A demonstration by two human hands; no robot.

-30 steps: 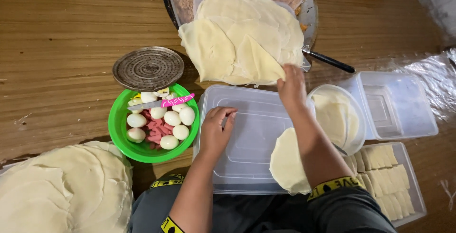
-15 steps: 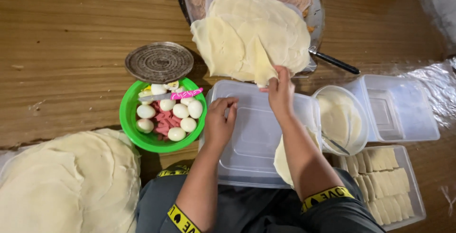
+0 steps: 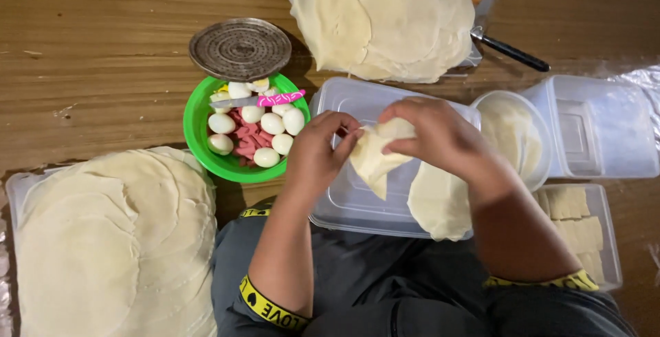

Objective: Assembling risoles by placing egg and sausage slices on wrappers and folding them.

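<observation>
My left hand (image 3: 322, 153) and my right hand (image 3: 434, 136) both pinch one thin pale wrapper sheet (image 3: 375, 158) over an upturned clear plastic lid (image 3: 357, 203) on my lap. The sheet hangs folded between the fingers. Another round wrapper (image 3: 438, 203) lies on the lid under my right forearm. A big stack of the same wrappers (image 3: 385, 17) rests on a tray at the top.
A green bowl (image 3: 206, 158) with peeled eggs, sausage pieces and a pink-handled knife sits left of the lid, a round metal strainer (image 3: 240, 48) behind it. Another wrapper pile (image 3: 110, 241) lies lower left. Clear tubs (image 3: 598, 131), a white bowl (image 3: 512, 131) and folded pieces (image 3: 577, 223) stand right.
My right hand pulled a sheet off the top stack and brought it down over the lid. My left hand rose from the lid and took hold of the sheet too.
</observation>
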